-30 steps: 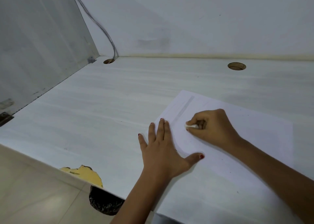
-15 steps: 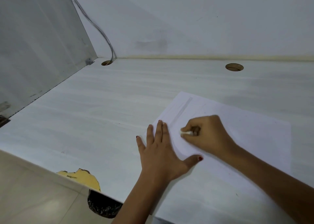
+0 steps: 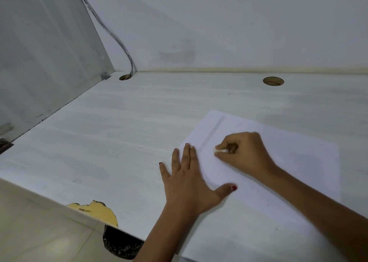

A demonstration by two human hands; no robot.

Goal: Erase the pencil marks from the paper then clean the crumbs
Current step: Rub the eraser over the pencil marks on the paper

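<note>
I see the white desk filling most of the view, and the sheet of paper lies flat on its right part. My left hand is spread wide and flat, holding nothing, pressing the paper's left edge. My right hand has its grip closed on the small white eraser, which touches the paper beside a faint grey pencil line.
</note>
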